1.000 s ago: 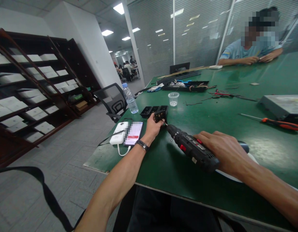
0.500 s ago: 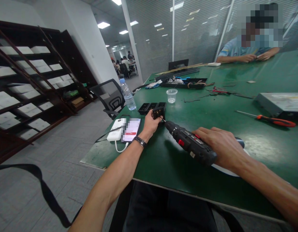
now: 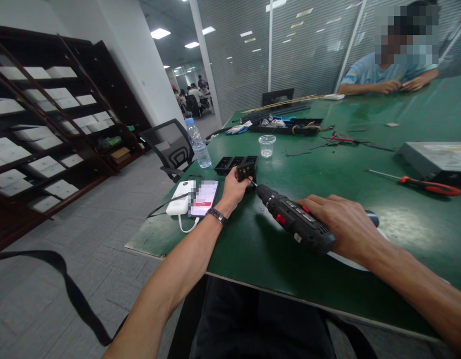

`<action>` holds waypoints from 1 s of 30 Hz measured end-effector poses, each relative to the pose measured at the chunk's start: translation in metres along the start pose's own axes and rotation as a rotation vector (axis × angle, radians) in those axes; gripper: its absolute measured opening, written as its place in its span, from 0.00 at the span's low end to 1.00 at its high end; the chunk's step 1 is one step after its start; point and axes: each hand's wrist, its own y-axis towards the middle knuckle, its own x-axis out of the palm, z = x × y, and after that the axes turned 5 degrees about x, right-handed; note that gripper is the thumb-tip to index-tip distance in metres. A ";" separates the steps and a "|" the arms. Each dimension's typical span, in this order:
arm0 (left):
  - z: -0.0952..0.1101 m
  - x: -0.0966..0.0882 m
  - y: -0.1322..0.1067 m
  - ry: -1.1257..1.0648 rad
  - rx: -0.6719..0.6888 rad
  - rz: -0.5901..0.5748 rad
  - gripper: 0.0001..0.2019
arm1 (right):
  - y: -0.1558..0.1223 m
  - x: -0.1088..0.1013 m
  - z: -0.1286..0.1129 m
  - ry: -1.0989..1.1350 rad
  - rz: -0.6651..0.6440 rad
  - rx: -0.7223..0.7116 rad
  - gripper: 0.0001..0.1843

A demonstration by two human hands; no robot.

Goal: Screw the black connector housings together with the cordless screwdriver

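In my right hand (image 3: 337, 219) is a black cordless drill (image 3: 294, 219) with red buttons, gripped and lying sideways with its bit pointing left. My left hand (image 3: 236, 189) is closed round a small black block with brass-coloured contacts (image 3: 246, 171), held up off the table. The drill's bit tip reaches the near lower side of this block, by my left fingers; whether it sits in a screw there I cannot make out. Just behind the left hand lies a black compartmented tray (image 3: 226, 164).
Left of my hand lie a phone (image 3: 204, 194) and a white power bank (image 3: 180, 197) joined by a cable. A water bottle (image 3: 198, 144), plastic cup (image 3: 267, 146), screwdriver (image 3: 428, 185) and grey metal box (image 3: 432, 162) stand about the green table. A person (image 3: 387, 75) sits across.
The camera view has shifted slightly. Both hands, the drill and the black block keep nearly the same positions relative to each other.
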 end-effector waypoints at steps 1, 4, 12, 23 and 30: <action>0.000 0.000 0.000 0.003 0.001 0.001 0.17 | 0.000 0.000 0.000 -0.004 -0.004 -0.001 0.20; -0.002 0.000 0.001 0.021 0.002 0.007 0.18 | 0.001 0.001 0.000 -0.013 -0.012 -0.006 0.20; -0.003 -0.001 0.002 0.014 0.012 -0.005 0.17 | 0.000 0.001 -0.001 -0.006 0.001 -0.008 0.22; -0.004 -0.001 0.002 -0.005 -0.008 0.011 0.17 | 0.001 -0.004 -0.003 -0.009 -0.054 0.015 0.20; -0.006 -0.001 0.003 0.000 0.007 0.009 0.17 | 0.000 0.002 0.001 -0.024 0.011 0.008 0.23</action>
